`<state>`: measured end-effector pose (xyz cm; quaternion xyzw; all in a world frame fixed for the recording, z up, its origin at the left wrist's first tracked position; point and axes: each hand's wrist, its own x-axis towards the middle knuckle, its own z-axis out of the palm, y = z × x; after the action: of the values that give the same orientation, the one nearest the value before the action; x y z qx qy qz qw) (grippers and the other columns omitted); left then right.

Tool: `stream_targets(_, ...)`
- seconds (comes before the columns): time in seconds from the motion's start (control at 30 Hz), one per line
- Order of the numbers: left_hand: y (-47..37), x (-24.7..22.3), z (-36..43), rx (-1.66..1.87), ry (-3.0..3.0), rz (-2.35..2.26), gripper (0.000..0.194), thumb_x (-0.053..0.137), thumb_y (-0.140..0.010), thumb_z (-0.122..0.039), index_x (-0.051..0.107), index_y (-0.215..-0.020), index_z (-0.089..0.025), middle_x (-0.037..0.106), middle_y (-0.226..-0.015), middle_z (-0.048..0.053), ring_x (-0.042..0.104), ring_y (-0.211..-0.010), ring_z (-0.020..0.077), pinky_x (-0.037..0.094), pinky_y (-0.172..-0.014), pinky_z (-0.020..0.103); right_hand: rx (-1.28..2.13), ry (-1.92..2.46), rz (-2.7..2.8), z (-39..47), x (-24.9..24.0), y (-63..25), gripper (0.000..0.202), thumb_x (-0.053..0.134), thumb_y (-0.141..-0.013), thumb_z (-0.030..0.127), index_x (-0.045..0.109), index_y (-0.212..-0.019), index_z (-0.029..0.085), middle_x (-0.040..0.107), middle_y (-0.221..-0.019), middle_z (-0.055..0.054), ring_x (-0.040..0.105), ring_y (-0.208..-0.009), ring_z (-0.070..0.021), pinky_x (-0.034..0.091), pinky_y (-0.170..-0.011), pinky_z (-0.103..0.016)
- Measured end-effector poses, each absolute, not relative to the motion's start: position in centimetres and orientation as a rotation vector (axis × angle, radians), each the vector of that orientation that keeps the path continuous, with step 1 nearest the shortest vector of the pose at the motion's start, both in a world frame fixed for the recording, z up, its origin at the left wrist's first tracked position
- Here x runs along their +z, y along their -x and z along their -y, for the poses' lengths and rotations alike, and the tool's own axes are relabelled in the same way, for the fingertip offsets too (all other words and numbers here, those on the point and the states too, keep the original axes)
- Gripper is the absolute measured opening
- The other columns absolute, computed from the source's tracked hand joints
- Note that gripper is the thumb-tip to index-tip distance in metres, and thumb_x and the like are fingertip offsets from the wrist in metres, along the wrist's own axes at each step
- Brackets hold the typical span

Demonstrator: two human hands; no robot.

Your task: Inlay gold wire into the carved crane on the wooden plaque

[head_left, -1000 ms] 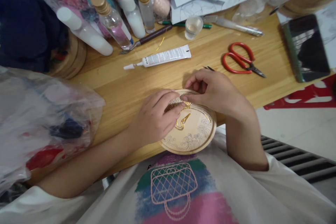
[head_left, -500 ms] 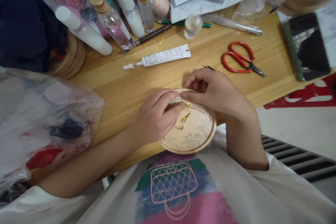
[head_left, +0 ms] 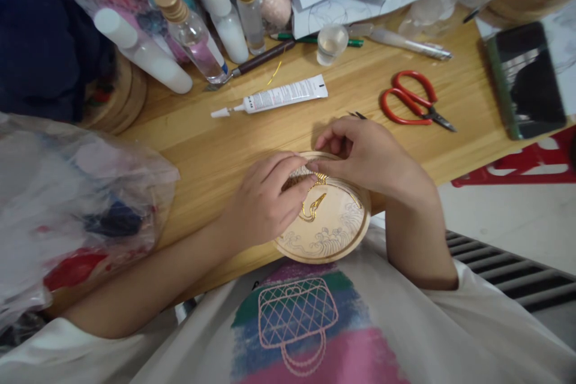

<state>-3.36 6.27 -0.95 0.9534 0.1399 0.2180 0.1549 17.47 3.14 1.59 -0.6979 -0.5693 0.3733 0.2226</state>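
A round wooden plaque (head_left: 333, 225) lies at the table's front edge, carrying printed waves and a bird outlined in gold wire (head_left: 314, 209). Across its left side rests my left hand (head_left: 274, 198), fingers bent and gripping the plaque, fingertips near the gold-lined feathers. My right hand (head_left: 360, 153) is at the far rim, with thumb and fingers curled in a pinch close to the left fingertips. Whatever lies in that pinch is hidden or too fine to make out. Dark pointed tips (head_left: 358, 115) show just beyond the right hand; their owner is covered.
Beyond the hands lies a white glue tube (head_left: 285, 95). Red-handled scissors (head_left: 411, 99) and a phone (head_left: 526, 81) are to the right. A small clear cup (head_left: 332, 45), a craft knife (head_left: 263, 59) and several bottles stand or lie at the back. A plastic bag (head_left: 81, 204) covers the left.
Both hands stay in nearly the same place on the plaque. Only a very slight shift of the right hand and forearm shows.
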Motion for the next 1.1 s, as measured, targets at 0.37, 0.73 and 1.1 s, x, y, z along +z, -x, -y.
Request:
stream_targets(0.37,3.33,-0.99,-6.28,0.629,-2.733,-0.399,0.025,0.058,-0.088,-0.012,0.065,-0.113,-0.012,0.062,-0.117,0.016,0.059,-0.112,0.0293,0.055,-0.095,0.047,1.015,1.964,1.554,-3.29,1.50,-17.42,0.020,0.080,-0.062,0.019,0.064,-0.073,0.020,0.053,-0.062,0.006,0.049,-0.059,-0.0104,0.035,-0.056,-0.028)
stream_targets(0.73,3.41,-0.91,-6.34,0.622,-2.714,-0.394,0.025,0.056,-0.089,-0.012,0.065,-0.113,-0.011,0.063,-0.117,0.017,0.059,-0.113,0.0299,0.055,-0.095,0.048,0.962,1.927,1.562,-3.30,1.22,-17.41,0.021,0.082,-0.059,0.017,0.063,-0.069,0.021,0.055,-0.059,0.006,0.049,-0.055,-0.0097,0.034,-0.052,-0.027)
stream_targets(1.1,3.35,-0.94,-6.33,0.642,-2.718,-0.384,0.026,0.058,-0.088,-0.010,0.065,-0.113,-0.010,0.062,-0.116,0.017,0.059,-0.112,0.0304,0.055,-0.095,0.048,0.982,1.925,1.573,-3.35,1.34,-17.49,0.020,0.081,-0.060,0.018,0.064,-0.070,0.020,0.053,-0.059,0.006,0.049,-0.055,-0.0094,0.034,-0.051,-0.026)
